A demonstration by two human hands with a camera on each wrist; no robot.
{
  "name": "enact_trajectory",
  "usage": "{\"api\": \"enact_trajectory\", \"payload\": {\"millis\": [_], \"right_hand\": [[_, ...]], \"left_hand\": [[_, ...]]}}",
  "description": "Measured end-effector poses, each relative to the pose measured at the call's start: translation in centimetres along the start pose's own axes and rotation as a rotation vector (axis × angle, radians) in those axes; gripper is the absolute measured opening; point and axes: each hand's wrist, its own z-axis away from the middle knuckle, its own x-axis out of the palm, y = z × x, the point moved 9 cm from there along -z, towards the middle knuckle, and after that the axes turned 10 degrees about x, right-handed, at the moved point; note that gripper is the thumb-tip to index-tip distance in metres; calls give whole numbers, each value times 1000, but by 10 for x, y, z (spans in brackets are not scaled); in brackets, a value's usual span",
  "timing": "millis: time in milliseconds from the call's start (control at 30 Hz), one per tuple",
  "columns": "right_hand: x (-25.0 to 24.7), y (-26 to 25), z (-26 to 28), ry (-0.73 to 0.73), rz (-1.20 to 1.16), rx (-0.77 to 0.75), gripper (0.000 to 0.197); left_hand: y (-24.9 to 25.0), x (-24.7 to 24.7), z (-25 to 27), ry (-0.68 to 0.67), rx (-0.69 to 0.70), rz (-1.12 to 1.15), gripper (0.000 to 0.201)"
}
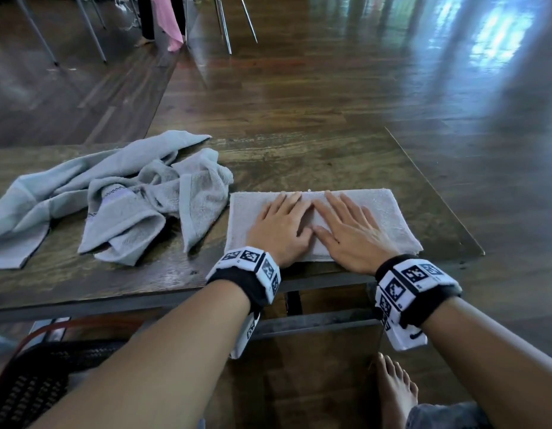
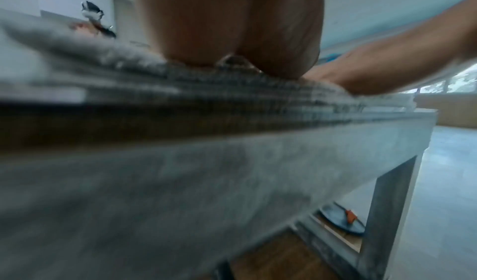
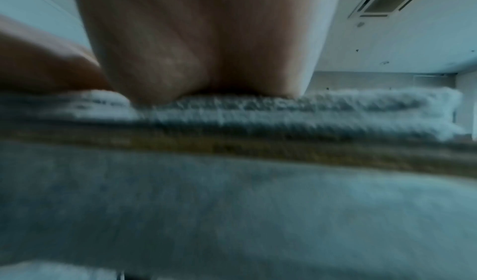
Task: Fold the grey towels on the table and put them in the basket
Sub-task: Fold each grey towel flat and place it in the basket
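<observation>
I had my left hand (image 1: 280,229) and right hand (image 1: 350,232) flat, fingers spread, on the folded towel (image 1: 383,209) at the table's (image 1: 299,156) near right corner; pressing outward evenly should flatten its creases.

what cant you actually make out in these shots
- Basket: head view, cut off by the lower left edge and covered by the left forearm; its contents are hidden.
- Crumpled towels: head view, tangled, so their number is unclear.
- Folded towel: its layers are blurred in both wrist views.
- Left hand and right hand: fingers hidden behind each palm in the wrist views.
</observation>
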Motion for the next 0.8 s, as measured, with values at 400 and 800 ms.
{"api": "enact_trajectory", "payload": {"millis": [400, 800], "right_hand": [[3, 28, 0, -28, -6, 123, 83], [-10, 70, 15, -24, -1, 393, 120]], "left_hand": [[-35, 10, 17, -107, -97, -128, 82], [-59, -5, 43, -107, -178, -45, 121]]}}
